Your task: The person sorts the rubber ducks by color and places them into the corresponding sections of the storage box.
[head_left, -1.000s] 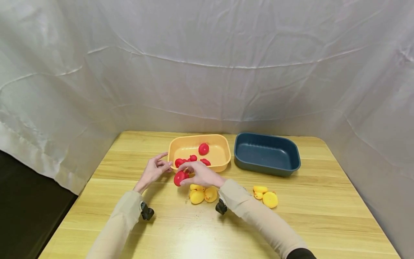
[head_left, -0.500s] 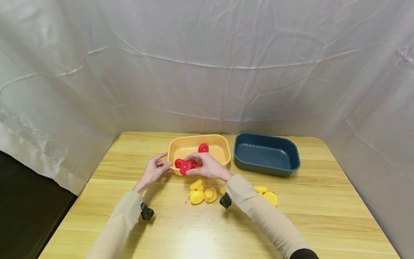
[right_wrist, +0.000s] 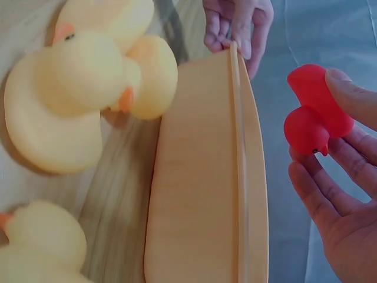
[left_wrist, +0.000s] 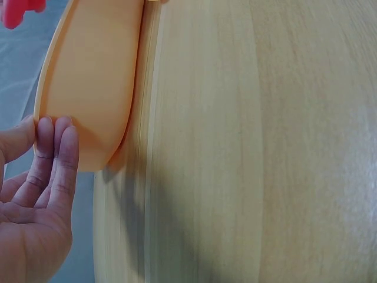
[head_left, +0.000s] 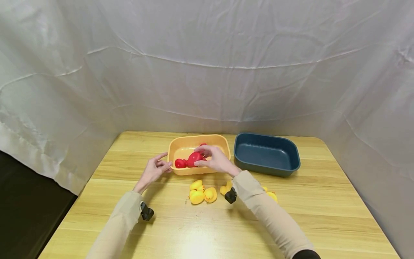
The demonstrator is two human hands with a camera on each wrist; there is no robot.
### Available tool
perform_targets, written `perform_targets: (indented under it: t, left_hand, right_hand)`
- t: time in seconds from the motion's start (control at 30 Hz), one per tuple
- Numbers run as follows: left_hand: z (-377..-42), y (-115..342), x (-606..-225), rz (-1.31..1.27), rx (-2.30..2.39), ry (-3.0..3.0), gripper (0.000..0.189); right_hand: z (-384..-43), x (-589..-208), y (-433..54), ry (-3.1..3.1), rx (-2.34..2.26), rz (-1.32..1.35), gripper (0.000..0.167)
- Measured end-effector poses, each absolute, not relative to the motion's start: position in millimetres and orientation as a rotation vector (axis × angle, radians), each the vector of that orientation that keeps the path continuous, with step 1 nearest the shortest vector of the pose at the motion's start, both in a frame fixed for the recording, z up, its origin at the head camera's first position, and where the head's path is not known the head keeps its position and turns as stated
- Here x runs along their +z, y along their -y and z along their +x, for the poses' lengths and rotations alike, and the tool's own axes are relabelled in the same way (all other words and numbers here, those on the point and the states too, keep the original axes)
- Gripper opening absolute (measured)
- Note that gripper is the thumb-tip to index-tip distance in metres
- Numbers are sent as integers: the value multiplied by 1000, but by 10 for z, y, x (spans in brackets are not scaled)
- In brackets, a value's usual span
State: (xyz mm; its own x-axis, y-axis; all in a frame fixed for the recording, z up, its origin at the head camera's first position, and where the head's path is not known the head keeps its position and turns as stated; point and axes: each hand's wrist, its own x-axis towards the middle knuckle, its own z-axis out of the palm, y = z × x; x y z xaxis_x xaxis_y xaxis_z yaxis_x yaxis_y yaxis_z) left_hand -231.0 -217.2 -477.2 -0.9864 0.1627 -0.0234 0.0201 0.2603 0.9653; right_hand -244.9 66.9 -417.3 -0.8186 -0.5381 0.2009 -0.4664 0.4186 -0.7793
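Observation:
My right hand holds a red rubber duck between thumb and fingers, over the inside of the light orange bin. In the right wrist view the duck is tipped with its head low, above the level of the bin's rim. My left hand pinches the bin's left end at the rim; in the left wrist view the thumb lies on one side of the wall and the fingertips on the other. More red ducks lie in the bin, partly hidden by my right hand.
Yellow rubber ducks lie in a cluster on the wooden table in front of the bin, with others near my right sleeve. A dark blue bin stands to the right. Behind the table hangs a pale grey curtain.
My right hand has carried the red duck from in front of the light orange bin to over its inside, moving right and away from me. The left hand has stayed at the rim.

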Motion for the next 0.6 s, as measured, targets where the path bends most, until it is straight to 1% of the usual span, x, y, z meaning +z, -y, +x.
perform_targets:
  t: [0.33, 0.6]
  left_hand:
    - [-2306, 2170, -4765, 178, 1841, -2388, 63]
    - [-2303, 2173, -4762, 181, 1830, -2401, 62]
  right_hand:
    - [-2578, -4260, -883, -2580, -1481, -769, 45]
    - [-2615, -4288, -997, -2607, -1528, -616, 50]
